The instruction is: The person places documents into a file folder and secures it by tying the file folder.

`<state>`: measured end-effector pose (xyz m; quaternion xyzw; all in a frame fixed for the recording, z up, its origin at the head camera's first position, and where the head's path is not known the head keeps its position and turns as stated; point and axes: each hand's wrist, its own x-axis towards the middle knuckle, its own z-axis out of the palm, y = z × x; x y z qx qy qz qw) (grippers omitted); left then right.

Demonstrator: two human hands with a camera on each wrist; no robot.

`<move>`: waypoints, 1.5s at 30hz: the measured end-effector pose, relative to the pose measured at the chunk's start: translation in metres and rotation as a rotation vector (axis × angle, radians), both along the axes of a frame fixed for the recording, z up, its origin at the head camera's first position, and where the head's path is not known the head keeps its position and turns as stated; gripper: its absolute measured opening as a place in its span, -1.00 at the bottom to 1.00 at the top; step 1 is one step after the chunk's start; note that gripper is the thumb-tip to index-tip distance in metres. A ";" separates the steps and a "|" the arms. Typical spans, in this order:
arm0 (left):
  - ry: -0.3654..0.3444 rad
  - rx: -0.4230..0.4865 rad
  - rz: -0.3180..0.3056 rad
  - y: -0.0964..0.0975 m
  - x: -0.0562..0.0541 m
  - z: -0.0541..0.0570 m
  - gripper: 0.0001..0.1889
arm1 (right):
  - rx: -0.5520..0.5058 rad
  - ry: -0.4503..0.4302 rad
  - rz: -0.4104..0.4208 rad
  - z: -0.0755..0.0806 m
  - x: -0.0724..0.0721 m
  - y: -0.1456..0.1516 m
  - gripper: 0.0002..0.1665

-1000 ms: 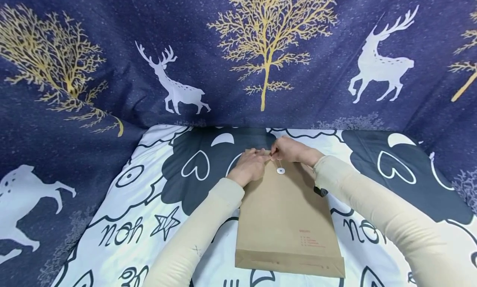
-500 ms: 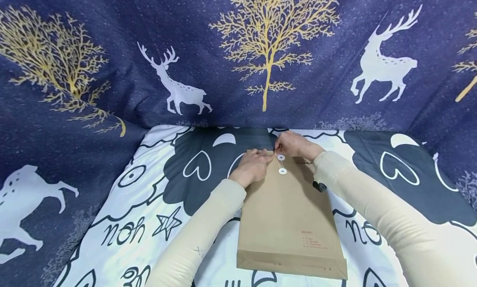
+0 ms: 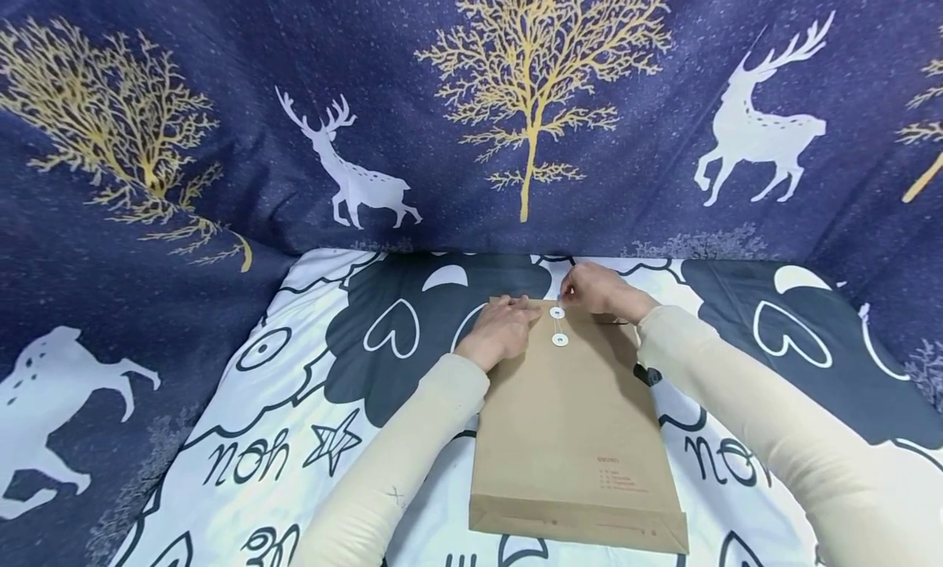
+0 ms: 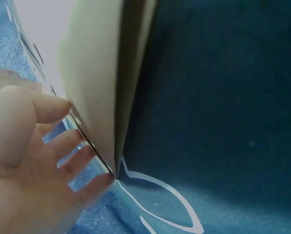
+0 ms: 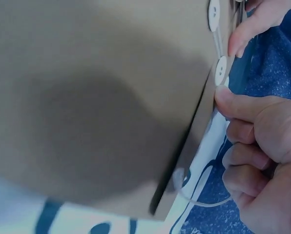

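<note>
A brown kraft-paper document envelope [image 3: 567, 420] lies flat, its flap end away from me. Two white paper buttons, an upper one [image 3: 557, 312] on the flap and a lower one [image 3: 560, 339] below, have string running between them. My left hand [image 3: 504, 330] rests on the flap's far-left part, fingers extended; in the left wrist view its thumb and fingertips touch the envelope's edge. Just right of the upper button, my right hand [image 3: 597, 293] pinches the string, fingers curled. A loose loop of white string [image 5: 199, 202] hangs by that hand in the right wrist view.
A white and dark patterned cloth [image 3: 331, 485] covers the surface under the envelope. Behind it hangs a navy cloth [image 3: 471, 182] with deer and trees. A small dark object [image 3: 648, 375] shows at the envelope's right edge, partly under my right sleeve.
My right hand has moved from the upper button's left side, past its far side, to its right. The upper button, hidden at first, is now visible. My left hand stays on the flap.
</note>
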<state>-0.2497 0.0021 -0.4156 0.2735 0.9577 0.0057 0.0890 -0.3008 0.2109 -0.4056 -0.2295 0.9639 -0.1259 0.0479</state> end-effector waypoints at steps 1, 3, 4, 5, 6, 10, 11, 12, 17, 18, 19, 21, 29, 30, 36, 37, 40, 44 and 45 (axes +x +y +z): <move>-0.001 -0.007 -0.001 0.000 0.000 0.000 -0.37 | 0.001 0.022 0.003 -0.001 0.003 0.002 -0.94; 0.004 -0.023 -0.001 0.000 0.000 0.001 -0.38 | 0.008 0.076 0.019 -0.002 0.009 0.006 -0.93; 0.009 -0.029 0.000 0.000 0.000 0.001 -0.38 | 0.012 0.102 0.027 -0.003 0.012 0.007 -0.92; 0.012 -0.035 -0.003 0.000 0.000 0.002 -0.38 | 0.018 0.130 0.039 -0.004 0.015 0.008 -0.90; 0.014 -0.038 -0.005 0.000 0.000 0.001 -0.38 | 0.023 0.155 0.049 -0.005 0.019 0.008 -0.88; 0.013 -0.040 -0.007 0.001 0.000 0.000 -0.37 | 0.044 0.225 0.100 -0.009 0.033 0.010 -0.75; 0.013 -0.040 -0.009 0.001 0.000 0.000 -0.37 | 0.046 0.237 0.113 -0.009 0.037 0.010 -0.71; 0.013 -0.041 -0.010 0.002 0.000 0.000 -0.36 | 0.049 0.244 0.123 -0.010 0.040 0.010 -0.67; 0.017 -0.038 -0.017 0.003 0.000 0.000 -0.36 | 0.048 0.274 0.143 -0.012 0.056 0.012 -0.55; 0.016 -0.037 -0.016 0.003 0.000 0.000 -0.36 | 0.047 0.274 0.141 -0.012 0.059 0.012 -0.54; 0.016 -0.034 -0.016 0.003 0.000 0.000 -0.36 | 0.043 0.276 0.140 -0.012 0.061 0.013 -0.53; 0.018 -0.029 -0.017 0.002 0.000 0.000 -0.36 | 0.033 0.270 0.141 -0.012 0.067 0.013 -0.51; 0.014 -0.007 -0.017 0.002 0.002 0.000 -0.37 | -0.014 0.293 0.170 -0.015 0.083 0.014 -0.46; 0.018 -0.005 -0.019 0.002 0.002 0.000 -0.37 | -0.019 0.296 0.173 -0.016 0.084 0.014 -0.47; 0.028 -0.003 -0.027 0.001 0.002 0.000 -0.38 | -0.024 0.275 0.171 -0.019 0.094 0.011 -0.48; 0.024 -0.003 -0.026 0.001 0.002 0.000 -0.38 | -0.021 0.268 0.168 -0.019 0.095 0.010 -0.49; 0.020 -0.002 -0.023 0.001 0.002 0.000 -0.38 | -0.011 0.260 0.171 -0.018 0.099 0.008 -0.49; 0.020 0.000 -0.021 0.001 0.003 0.000 -0.37 | -0.018 0.250 0.167 -0.018 0.104 0.004 -0.48; 0.021 0.001 -0.022 0.001 0.003 0.000 -0.37 | -0.021 0.250 0.163 -0.018 0.105 0.004 -0.48</move>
